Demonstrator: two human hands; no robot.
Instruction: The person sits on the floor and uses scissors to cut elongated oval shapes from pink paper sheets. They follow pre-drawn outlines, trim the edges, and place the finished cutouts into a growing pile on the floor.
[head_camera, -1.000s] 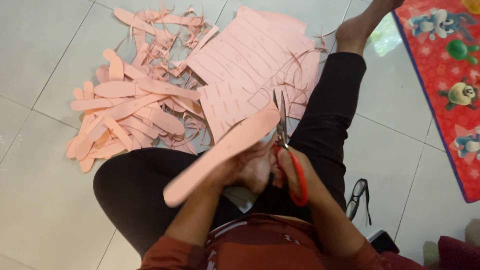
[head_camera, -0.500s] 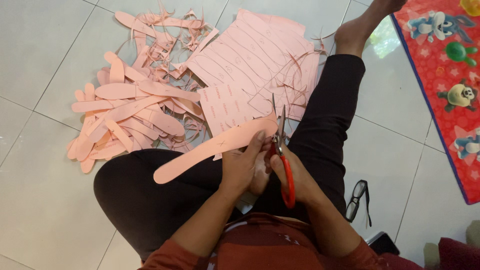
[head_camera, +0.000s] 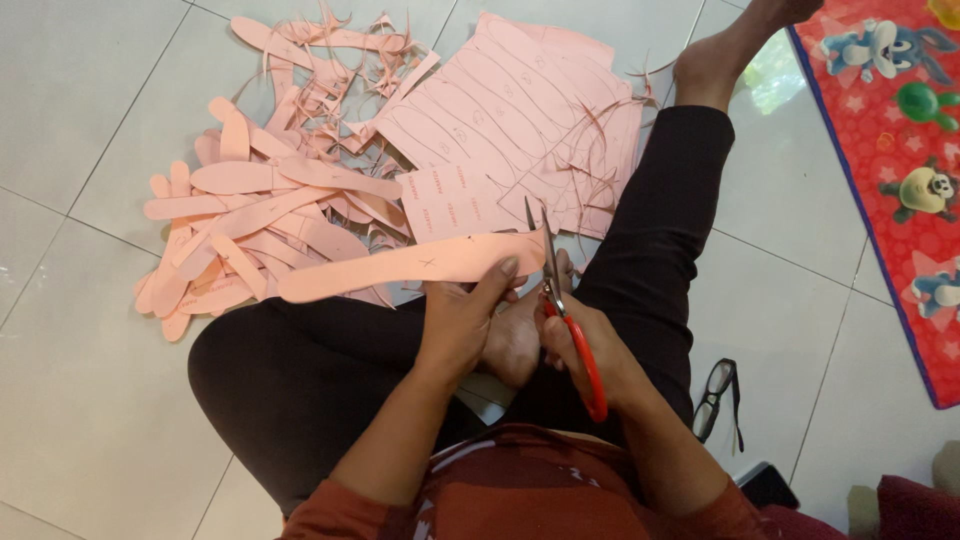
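Note:
I sit on a tiled floor with legs in black trousers. My left hand (head_camera: 465, 318) grips the right end of a long pink insole-shaped cutout (head_camera: 405, 267), held almost level and pointing left. In my right hand (head_camera: 582, 348) are red-handled scissors (head_camera: 565, 310); their blades point up and away, cutting at the right end of the cutout. A pile of finished pink cutouts (head_camera: 245, 235) lies to the left. Uncut pink sheets (head_camera: 520, 120) with traced outlines lie ahead.
Thin pink scraps (head_camera: 330, 50) are strewn at the far side of the pile. A pair of black glasses (head_camera: 715, 395) lies on the floor at my right. A red patterned mat (head_camera: 890, 150) covers the floor at the far right. A dark phone corner (head_camera: 765, 485) shows near my right hip.
The pink cutout has swung from a steep diagonal down to nearly level, its free end now pointing left. The scissors stay at its right end, blades working along the edge.

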